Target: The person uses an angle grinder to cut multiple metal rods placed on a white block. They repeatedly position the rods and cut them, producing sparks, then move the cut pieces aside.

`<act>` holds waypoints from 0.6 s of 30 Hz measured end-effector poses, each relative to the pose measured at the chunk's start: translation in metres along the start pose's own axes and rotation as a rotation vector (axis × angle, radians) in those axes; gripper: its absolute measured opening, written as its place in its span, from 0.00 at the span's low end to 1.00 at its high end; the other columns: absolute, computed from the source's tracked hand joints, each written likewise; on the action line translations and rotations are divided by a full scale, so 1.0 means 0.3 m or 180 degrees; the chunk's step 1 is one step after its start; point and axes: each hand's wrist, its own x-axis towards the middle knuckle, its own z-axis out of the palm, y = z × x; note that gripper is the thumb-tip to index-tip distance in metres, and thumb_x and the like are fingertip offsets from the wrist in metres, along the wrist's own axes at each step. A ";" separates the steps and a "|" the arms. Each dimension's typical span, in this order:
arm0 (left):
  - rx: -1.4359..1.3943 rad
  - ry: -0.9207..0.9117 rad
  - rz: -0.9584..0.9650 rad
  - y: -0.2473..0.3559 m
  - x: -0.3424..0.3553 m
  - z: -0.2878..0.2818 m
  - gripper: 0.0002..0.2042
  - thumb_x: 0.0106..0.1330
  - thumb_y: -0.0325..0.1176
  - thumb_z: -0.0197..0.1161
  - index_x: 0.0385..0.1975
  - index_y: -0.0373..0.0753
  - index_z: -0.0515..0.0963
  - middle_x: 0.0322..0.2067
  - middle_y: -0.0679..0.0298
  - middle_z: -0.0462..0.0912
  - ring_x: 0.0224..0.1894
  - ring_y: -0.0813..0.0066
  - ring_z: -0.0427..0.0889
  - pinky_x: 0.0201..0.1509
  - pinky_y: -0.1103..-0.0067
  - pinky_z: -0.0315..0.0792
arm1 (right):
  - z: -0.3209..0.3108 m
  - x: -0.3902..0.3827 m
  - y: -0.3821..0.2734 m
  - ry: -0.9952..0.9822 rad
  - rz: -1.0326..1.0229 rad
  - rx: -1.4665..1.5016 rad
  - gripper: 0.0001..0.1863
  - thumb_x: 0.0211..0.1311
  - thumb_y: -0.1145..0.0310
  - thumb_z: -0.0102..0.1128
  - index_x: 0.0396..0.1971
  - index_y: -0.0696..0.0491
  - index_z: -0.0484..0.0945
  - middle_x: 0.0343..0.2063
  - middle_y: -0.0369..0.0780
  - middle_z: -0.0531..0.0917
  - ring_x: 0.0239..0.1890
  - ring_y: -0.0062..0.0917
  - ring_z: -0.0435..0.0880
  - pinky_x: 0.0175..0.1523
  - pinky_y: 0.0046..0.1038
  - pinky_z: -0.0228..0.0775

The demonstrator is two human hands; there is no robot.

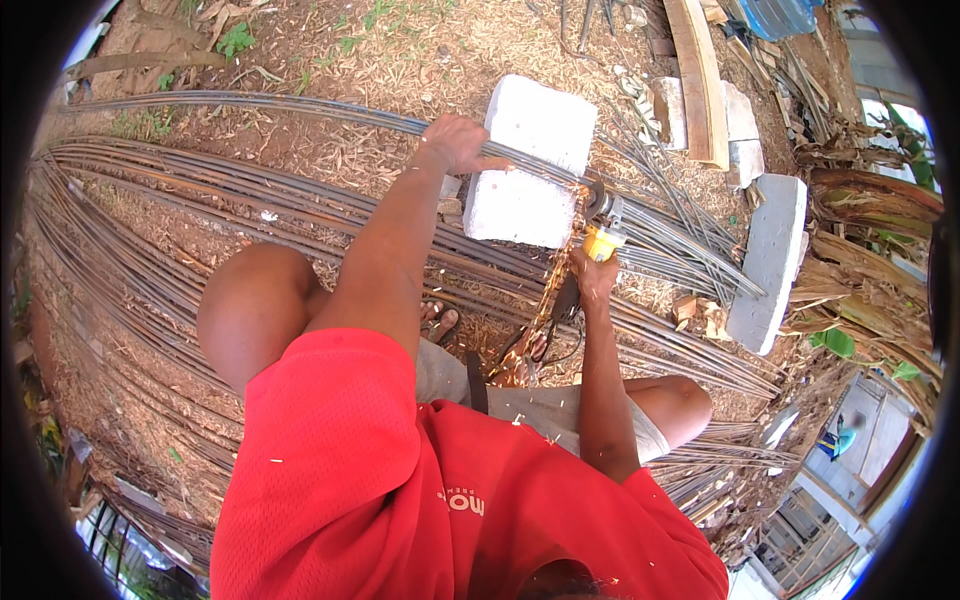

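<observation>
My left hand (pixel 459 146) presses down on a bundle of thin steel rods (pixel 330 109), its fingers closed round them. Under the rods, right beside that hand, lies a white block (pixel 530 210). My right hand (pixel 596 272) grips a yellow angle grinder (pixel 604 240). The grinder's disc (pixel 594 199) meets the rods at the block's right edge. Orange sparks (pixel 553 290) stream from there toward my feet. Part of the grinder's body is hidden by my right hand.
Long rusty rods (pixel 200 178) spread over the ground to the left. Cut lengths of rod (pixel 680 245) reach a grey slab (pixel 768 265) at right. A wooden plank (pixel 700 80) lies at the upper right. My sandalled foot (pixel 440 322) is near the sparks.
</observation>
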 end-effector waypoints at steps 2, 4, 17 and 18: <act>-0.0092 0.0171 0.0009 -0.002 -0.008 0.003 0.56 0.62 0.92 0.45 0.48 0.36 0.90 0.30 0.54 0.89 0.40 0.59 0.90 0.49 0.61 0.81 | -0.008 0.007 0.009 -0.0046 -0.0213 -0.0220 0.22 0.56 0.80 0.78 0.50 0.57 0.79 0.36 0.35 0.86 0.33 0.24 0.86 0.36 0.29 0.81; -0.0098 0.0192 0.0031 -0.002 -0.010 0.000 0.55 0.62 0.92 0.45 0.46 0.36 0.90 0.31 0.53 0.89 0.41 0.59 0.91 0.49 0.61 0.82 | -0.008 0.011 0.015 -0.0037 -0.0360 -0.0351 0.21 0.56 0.79 0.78 0.49 0.57 0.80 0.36 0.35 0.86 0.33 0.25 0.86 0.36 0.29 0.82; -0.0093 0.0081 -0.0024 0.005 -0.011 -0.004 0.53 0.62 0.91 0.46 0.43 0.37 0.90 0.34 0.53 0.89 0.44 0.58 0.90 0.57 0.60 0.79 | -0.007 0.013 0.041 -0.0056 -0.0285 0.0117 0.23 0.60 0.82 0.78 0.53 0.57 0.78 0.36 0.36 0.87 0.35 0.22 0.85 0.33 0.25 0.78; -0.0038 0.0093 0.0018 0.003 -0.012 -0.005 0.55 0.62 0.92 0.44 0.45 0.37 0.90 0.33 0.53 0.89 0.44 0.58 0.90 0.55 0.60 0.79 | -0.005 0.010 0.044 0.0000 -0.0145 0.0197 0.23 0.60 0.82 0.78 0.53 0.57 0.78 0.37 0.37 0.87 0.35 0.22 0.85 0.34 0.26 0.79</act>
